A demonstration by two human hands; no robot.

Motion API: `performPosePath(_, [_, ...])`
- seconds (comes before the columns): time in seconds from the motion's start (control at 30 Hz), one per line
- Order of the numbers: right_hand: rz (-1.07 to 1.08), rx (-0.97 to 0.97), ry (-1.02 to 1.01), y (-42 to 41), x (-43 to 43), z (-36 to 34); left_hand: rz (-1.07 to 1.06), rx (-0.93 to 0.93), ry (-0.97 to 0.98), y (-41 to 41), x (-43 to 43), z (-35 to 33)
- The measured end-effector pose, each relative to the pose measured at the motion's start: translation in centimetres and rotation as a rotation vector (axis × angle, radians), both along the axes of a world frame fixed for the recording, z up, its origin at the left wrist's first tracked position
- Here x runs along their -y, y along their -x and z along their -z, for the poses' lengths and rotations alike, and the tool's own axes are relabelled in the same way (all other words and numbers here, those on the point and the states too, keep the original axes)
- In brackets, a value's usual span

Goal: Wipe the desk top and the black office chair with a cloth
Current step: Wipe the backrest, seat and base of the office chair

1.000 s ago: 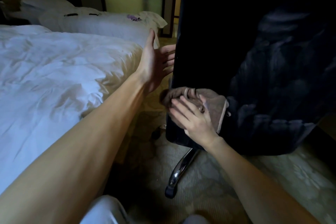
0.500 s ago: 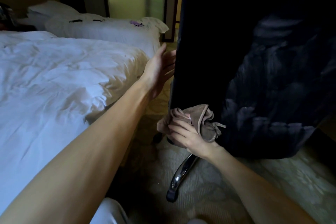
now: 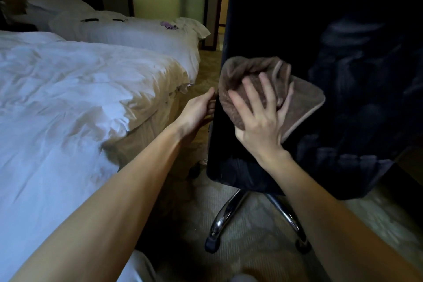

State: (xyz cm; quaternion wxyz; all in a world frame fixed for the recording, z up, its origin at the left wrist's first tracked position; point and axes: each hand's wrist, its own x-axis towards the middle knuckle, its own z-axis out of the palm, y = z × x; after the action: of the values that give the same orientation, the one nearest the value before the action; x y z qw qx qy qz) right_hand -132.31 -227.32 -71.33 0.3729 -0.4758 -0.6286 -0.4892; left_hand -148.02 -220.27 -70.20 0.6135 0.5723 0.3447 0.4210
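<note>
The black office chair (image 3: 263, 18) stands with its tall back toward the camera, and the brown cloth (image 3: 249, 71) lies bunched against that back near its left edge, about halfway up. The right hand (image 3: 258, 119) presses flat on the cloth, fingers spread wide, the thumb lying over a loose fold that hangs toward the right. The left hand (image 3: 199, 110) holds the chair back's left edge, with the thumb along the near side and the fingers curled round the rim, their tips hidden behind it.

A dark garment (image 3: 366, 103) is draped over the right half of the chair back and hangs past its lower edge, covering that side just beside the cloth. Below the back, the chrome base (image 3: 225, 215) splays out over the patterned carpet (image 3: 256, 258); two black casters (image 3: 211, 244) show at the ends of its legs.

Close on the left stands the near bed (image 3: 68, 103) under a rumpled white duvet, its corner just beside the left forearm, leaving only a narrow strip of carpet between bed and chair. Beyond it is the far bed (image 3: 142, 36) with a pillow (image 3: 57, 4) at its head, a small purple item (image 3: 169, 24) and two thin black things on its cover — too small to identify.
</note>
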Motion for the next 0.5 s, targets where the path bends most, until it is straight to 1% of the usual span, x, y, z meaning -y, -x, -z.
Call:
performPosePath(0.13, [-0.019, 0.032, 0.025, 0.3, -1.1, 4.4, -0.007, 0.039, -0.047, 0.4, -0.7, 0.9])
performPosePath(0.23, [-0.123, 0.093, 0.096, -0.1, -1.6, 7.7, 0.003, 0.080, -0.002, 0.3, -1.4, 1.3])
performPosePath(0.3, [-0.196, 0.107, 0.176, 0.0, -1.6, 9.8, -0.003, 0.102, 0.031, 0.1, -1.8, 1.4])
performPosePath(0.37, [-0.251, 0.107, 0.241, 0.3, -1.5, 12.5, -0.033, 0.093, 0.024, 0.2, -2.4, 1.5])
performPosePath(0.43, [-0.288, 0.153, 0.352, 0.1, -1.6, 14.7, -0.025, 0.099, -0.023, 0.2, -2.7, 1.9])
performPosePath(0.47, [-0.311, 0.133, 0.445, 0.2, -1.9, 15.8, -0.018, 0.110, -0.054, 0.3, -2.8, 2.0])
performPosePath(0.5, [-0.316, 0.070, 0.552, 0.6, -2.1, 16.7, -0.026, 0.116, -0.082, 0.4, -2.8, 2.2])
